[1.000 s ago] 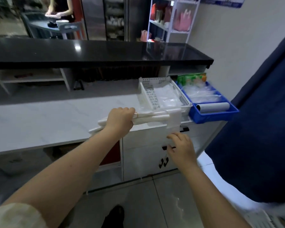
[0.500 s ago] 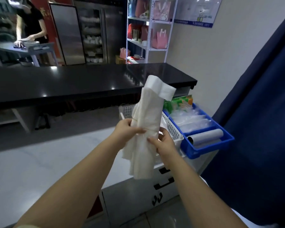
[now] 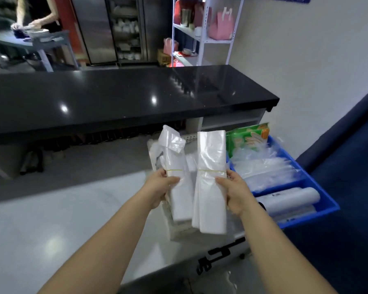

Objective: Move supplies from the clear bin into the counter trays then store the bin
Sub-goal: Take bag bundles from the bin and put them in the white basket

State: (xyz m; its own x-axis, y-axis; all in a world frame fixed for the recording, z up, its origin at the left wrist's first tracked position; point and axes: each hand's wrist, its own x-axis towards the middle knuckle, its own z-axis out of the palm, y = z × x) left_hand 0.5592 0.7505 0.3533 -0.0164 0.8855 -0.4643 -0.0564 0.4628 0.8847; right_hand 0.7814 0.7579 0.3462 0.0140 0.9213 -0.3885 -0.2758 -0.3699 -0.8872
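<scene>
I hold two bundles of clear plastic bags upright, each bound by a yellow rubber band. My left hand [image 3: 160, 188] grips the left bundle [image 3: 174, 166], whose top corner is folded over. My right hand [image 3: 234, 192] grips the right bundle [image 3: 210, 164], which is flat and straight. Both bundles hang above the white perforated tray [image 3: 179, 230] on the white counter [image 3: 51, 219]. Right of it sits the blue tray [image 3: 319, 206] with clear bags, a green packet [image 3: 246, 137] and a white roll [image 3: 289, 199]. The clear bin is not in view.
A black raised countertop [image 3: 115, 96] runs across behind the white counter. A dark blue curtain [image 3: 348, 166] hangs at the right. White cabinet doors with black handles [image 3: 217, 255] sit below the counter. A person works at a table [image 3: 36, 39] far back left, beside white shelving [image 3: 202, 37].
One bag bundle held by both hands has become two separate bundles, one in each hand, held side by side. The view has dropped toward the trays.
</scene>
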